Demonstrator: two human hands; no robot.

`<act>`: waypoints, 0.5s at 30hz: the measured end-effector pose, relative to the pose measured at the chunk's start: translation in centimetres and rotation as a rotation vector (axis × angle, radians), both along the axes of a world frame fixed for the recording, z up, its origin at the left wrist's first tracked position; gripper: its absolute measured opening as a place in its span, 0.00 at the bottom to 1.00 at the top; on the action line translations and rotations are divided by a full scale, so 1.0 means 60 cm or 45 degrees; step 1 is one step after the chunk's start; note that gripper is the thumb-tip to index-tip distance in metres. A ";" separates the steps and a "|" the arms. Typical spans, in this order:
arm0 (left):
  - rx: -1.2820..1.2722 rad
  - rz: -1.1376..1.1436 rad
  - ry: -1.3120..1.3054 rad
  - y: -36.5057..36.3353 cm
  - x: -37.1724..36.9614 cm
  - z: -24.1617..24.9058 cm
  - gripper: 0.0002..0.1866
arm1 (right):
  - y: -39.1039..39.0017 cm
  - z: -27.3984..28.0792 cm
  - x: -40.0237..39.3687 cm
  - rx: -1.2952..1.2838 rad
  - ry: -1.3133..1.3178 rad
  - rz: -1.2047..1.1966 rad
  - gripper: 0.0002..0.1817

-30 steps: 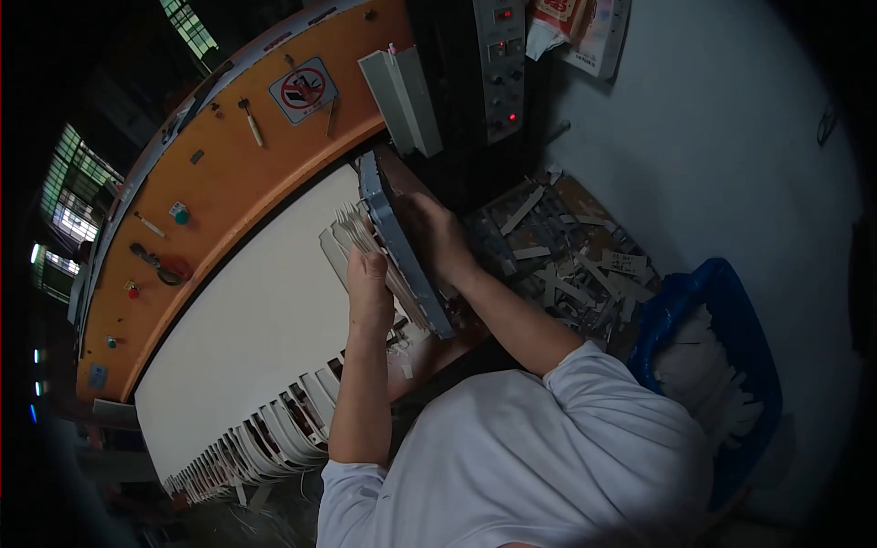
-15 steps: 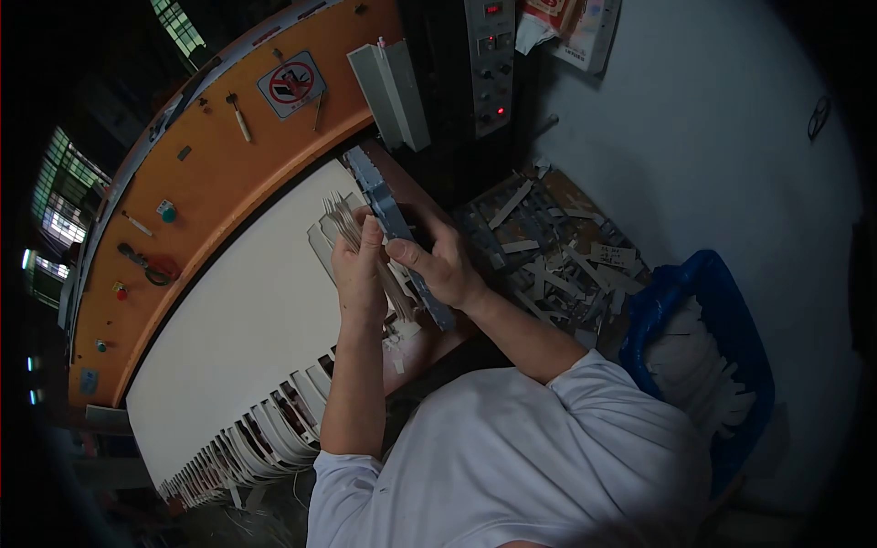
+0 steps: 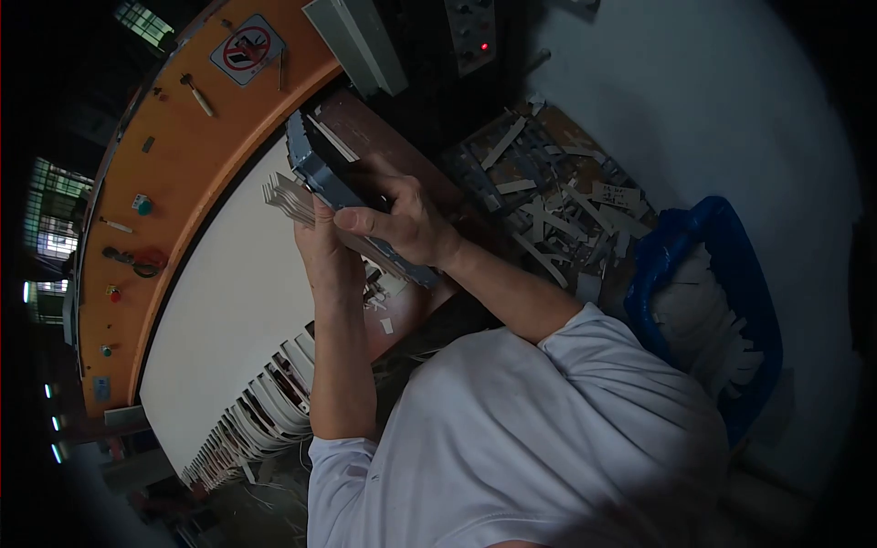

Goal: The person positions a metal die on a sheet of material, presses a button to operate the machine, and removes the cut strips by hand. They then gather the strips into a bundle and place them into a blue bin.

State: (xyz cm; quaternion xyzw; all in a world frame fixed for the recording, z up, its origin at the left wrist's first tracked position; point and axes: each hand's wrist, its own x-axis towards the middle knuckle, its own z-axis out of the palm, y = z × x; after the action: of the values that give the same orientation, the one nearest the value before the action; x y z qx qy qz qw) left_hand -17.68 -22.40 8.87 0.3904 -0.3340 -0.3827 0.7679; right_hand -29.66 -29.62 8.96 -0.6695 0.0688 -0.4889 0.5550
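Holding the pale strips [image 3: 289, 198] too loosely may let them slide apart, because their ends are uneven. Fingers of the left hand [image 3: 330, 256] grasp them; the right hand [image 3: 406, 224] grips the grey block [image 3: 322, 173] beside them. White board [image 3: 219, 256] lies below; scraps [image 3: 507, 143] lie near a blue bag [image 3: 642, 292].

Passage left, over pale board [image 3: 219, 256]. Middle blocked: grey block [image 3: 318, 166], held strips [image 3: 289, 198]. Far: orange machine beam [image 3: 174, 119]. Near: curved slats [image 3: 267, 402]. Right: scrap pile [image 3: 586, 208], blue bag [image 3: 642, 294], wall [image 3: 676, 110].
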 end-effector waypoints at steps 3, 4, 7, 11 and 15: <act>0.025 0.097 -0.017 0.005 -0.006 -0.008 0.21 | 0.000 0.002 -0.004 0.058 0.055 0.038 0.30; 0.022 0.104 -0.010 0.005 -0.008 -0.009 0.20 | -0.001 0.003 -0.005 0.074 0.077 0.046 0.30; 0.032 0.143 -0.025 0.000 -0.022 0.007 0.17 | -0.001 -0.004 0.001 0.019 0.077 -0.005 0.31; 0.034 0.240 -0.044 -0.003 -0.054 0.027 0.13 | 0.012 -0.003 0.003 0.017 -0.017 -0.083 0.35; 0.068 0.375 -0.176 0.001 -0.047 0.022 0.15 | 0.019 0.019 0.006 0.004 -0.067 -0.191 0.37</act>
State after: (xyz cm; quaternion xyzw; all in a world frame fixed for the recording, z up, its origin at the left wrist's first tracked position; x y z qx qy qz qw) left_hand -20.52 -22.33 10.19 0.4808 -0.3148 -0.2469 0.7802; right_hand -29.32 -28.47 10.11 -0.6485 0.1048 -0.5464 0.5196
